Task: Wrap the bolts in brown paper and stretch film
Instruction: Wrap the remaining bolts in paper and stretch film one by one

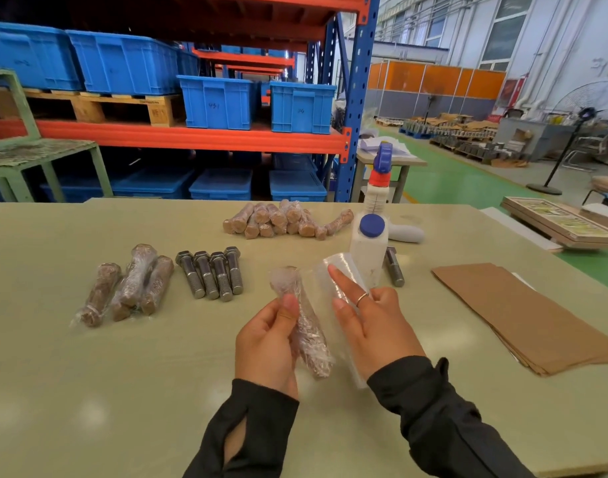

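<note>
A film-covered bolt [304,326] was held above the table [123,374] in front of the person, its long axis running from head, up and away, to threaded end, down and toward the wearer's right. The left hand [266,343] gripped it, thumb pressed along the shank and fingers curled behind. The right hand [371,326], fingers straight and slightly spread, a ring on one, lay against a sheet of clear stretch film [340,281] reaching to the bolt. Four bare bolts [211,274] lay side by side just beyond, heads away; three wrapped bolts [126,288] rested to their left, and a heap of brown-wrapped bolts [285,220] sat farther back. A white bottle with a blue cap [369,246] and a spray bottle [380,181] stood near a lone bolt [394,265]. Brown paper sheets [523,315] were stacked at right. Blue crates [219,101] on the racking carried handwritten marks, one seemingly "431"; their contents could not be seen.
</note>
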